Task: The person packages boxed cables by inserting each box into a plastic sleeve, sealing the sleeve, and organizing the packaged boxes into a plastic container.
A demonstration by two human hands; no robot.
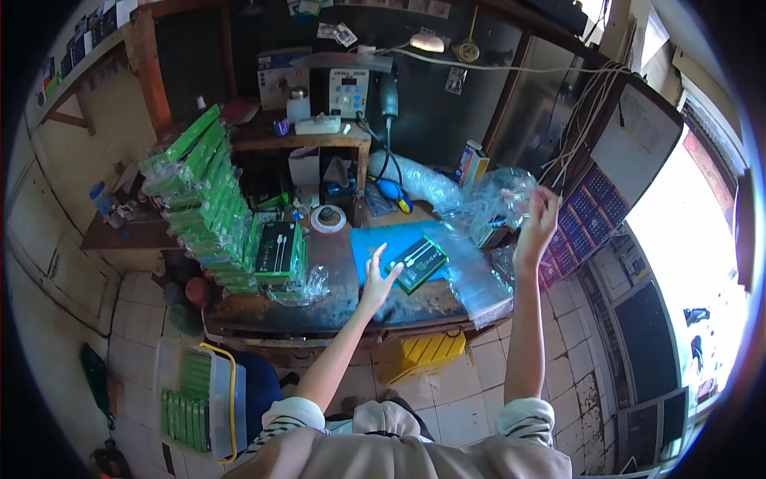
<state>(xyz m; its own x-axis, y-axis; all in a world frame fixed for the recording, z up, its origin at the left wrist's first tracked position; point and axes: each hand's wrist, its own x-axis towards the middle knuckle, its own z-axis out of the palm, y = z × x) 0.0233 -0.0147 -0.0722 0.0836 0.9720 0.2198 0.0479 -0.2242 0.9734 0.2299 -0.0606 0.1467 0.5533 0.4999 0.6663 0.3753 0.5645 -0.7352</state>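
A black and green box [421,264] with a picture of white cables lies at a slant on a blue mat [369,241]. Just left of it, my left hand [378,278] hovers with its fingers apart and nothing in them; I cannot tell whether a fingertip touches the box edge. Raised at the right, my right hand [539,222] has its fingers closed on a clear plastic sheet [511,191]. More clear plastic hangs below it, over the table's right front edge.
Tall stacks of plastic-wrapped green boxes [203,199] stand at the left, beside a shorter pile [277,249]. A tape roll [328,219] lies behind the mat. A hot-air station [349,93] sits on the shelf. Below are a tub [223,399] and a yellow container [420,357].
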